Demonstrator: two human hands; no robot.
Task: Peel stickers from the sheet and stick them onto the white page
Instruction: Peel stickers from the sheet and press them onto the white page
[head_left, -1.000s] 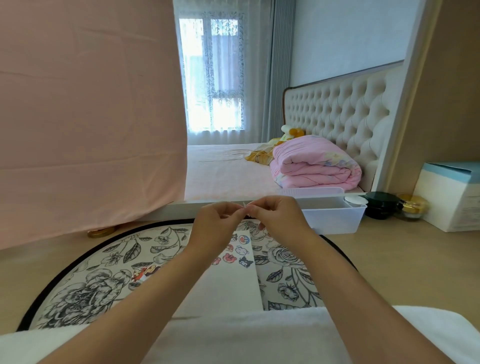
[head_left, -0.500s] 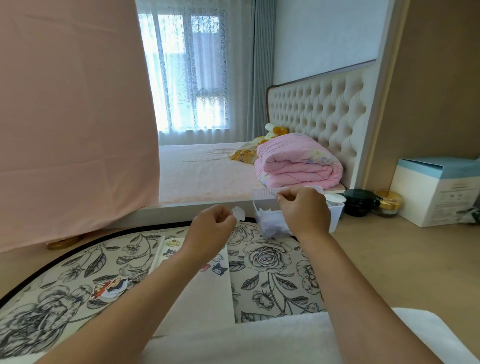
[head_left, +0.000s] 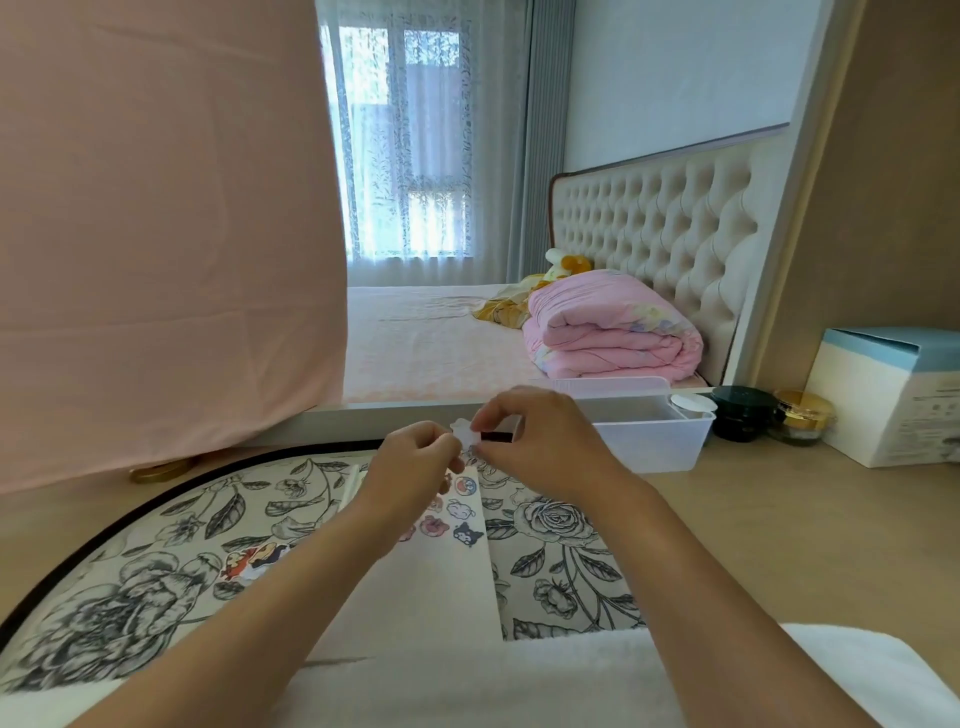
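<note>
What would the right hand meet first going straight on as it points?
Likely the left hand: the right hand points leftward at it, both pinching one white sticker piece between them.

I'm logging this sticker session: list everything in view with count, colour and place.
floral mat: one, black-white, on desk.
white page: one, white, on mat.
stuck stickers: several, multicoloured, page's far end.
loose sticker: one, red-orange, on mat, left of page.
bin: one, clear, behind mat.
black jar: one, black, right of bin.
gold jar: one, gold, beside it.
box: one, white-blue, far right.
pink cloth: one, pink, hanging left.
left hand, right hand: fingers of both pinch one small white held sticker.
</note>
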